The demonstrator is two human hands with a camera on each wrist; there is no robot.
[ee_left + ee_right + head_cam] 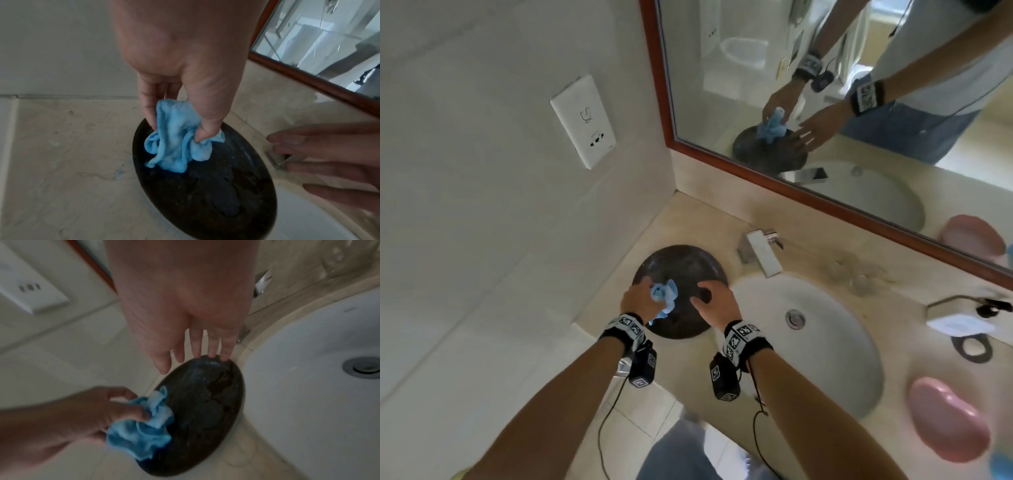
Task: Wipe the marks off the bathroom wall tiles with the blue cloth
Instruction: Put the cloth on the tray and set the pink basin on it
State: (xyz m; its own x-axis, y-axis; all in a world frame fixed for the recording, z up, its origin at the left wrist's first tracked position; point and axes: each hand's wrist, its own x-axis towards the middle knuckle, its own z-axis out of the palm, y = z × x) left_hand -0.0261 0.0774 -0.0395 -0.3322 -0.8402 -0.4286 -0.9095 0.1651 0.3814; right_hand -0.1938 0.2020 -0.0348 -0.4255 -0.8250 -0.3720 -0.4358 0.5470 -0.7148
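My left hand [642, 299] [174, 128] pinches a bunched blue cloth [665, 296] [176, 146] [141, 426] just above a dark round plate [681, 260] [216, 194] [205, 410] on the beige counter [688, 219]. The cloth hangs down over the plate's left part. My right hand [709, 298] [197, 356] hovers with straight, spread fingers over the plate's right side and holds nothing. The white wall tiles [482, 205] rise to the left; no marks on them show clearly.
A white socket plate [582, 121] sits on the left wall. A wood-framed mirror [825, 102] runs along the back. Right of the plate are the white basin [818, 342], its chrome tap [760, 251], a pink dish [948, 418] and a soap holder [959, 318].
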